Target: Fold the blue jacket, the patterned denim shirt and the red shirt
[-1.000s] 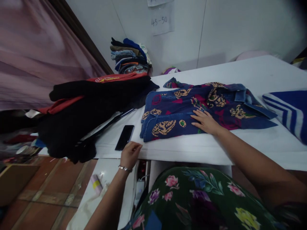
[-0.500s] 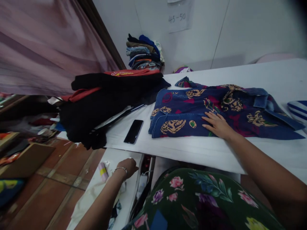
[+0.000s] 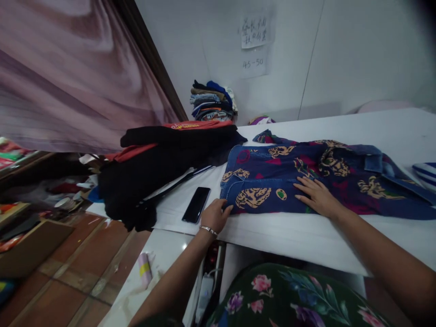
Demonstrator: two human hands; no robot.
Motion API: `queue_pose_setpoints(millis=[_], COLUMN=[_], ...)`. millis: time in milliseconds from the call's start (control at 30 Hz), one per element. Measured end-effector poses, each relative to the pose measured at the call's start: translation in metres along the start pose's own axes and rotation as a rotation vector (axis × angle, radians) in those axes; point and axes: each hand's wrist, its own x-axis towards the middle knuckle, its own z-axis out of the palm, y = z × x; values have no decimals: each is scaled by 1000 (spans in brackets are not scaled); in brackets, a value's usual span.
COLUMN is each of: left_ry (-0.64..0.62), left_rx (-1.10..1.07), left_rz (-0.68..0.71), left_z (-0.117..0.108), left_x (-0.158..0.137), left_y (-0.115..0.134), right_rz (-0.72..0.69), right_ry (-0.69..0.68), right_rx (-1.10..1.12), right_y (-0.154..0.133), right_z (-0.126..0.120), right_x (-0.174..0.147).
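Observation:
A blue patterned denim shirt (image 3: pixel 272 175) lies spread on the white-covered table, its collar toward the right. The print has tan, crimson and green figures. At the near left corner of its hem is my left hand (image 3: pixel 215 216), thumb and fingers closed on the edge of the cloth. My right hand (image 3: pixel 316 196) rests flat on the front near the shirt's middle, fingers spread. Just left of my left hand lies a dark phone (image 3: pixel 196 205), apart from the shirt.
Black and red garments (image 3: pixel 160 165) are heaped on the left of the table (image 3: pixel 340 243). A folded clothes stack (image 3: pixel 213 102) stands at the back by the wall. Striped cloth (image 3: pixel 425 173) sits at the right edge. A pink curtain (image 3: pixel 68 77) hangs at left.
My left hand has moved up and right from over the lower white surface to the shirt's hem corner. The right hand stays on the shirt. The view has tilted up.

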Motion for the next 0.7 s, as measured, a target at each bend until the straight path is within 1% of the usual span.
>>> queue_pose_setpoints(millis=[67,167,300,433,500,633,700], left_ry=[-11,-20,-54,-131,-140,-95,-18], left_rx=[23,3,-1,59,94,163,128], left_rz=[-35,-93,-158,-144,-141,-154,-90], left_z=[11,17,15,9,4,-4,-3], left_x=[9,15,22,33,38,42,43], left_y=[0,0,2,4,2,-2,5], right_rz=[2,0,1,0,1,-6,-5], right_ry=[0,8,15,17,17,6,-5], right_rx=[0,-1,2,1,-2,-13,-18], right_y=[0,1,2,3,2,1,1], right_z=[0,2,3,4,4,4,3], right_x=[0,-1,0,0,0,1,2])
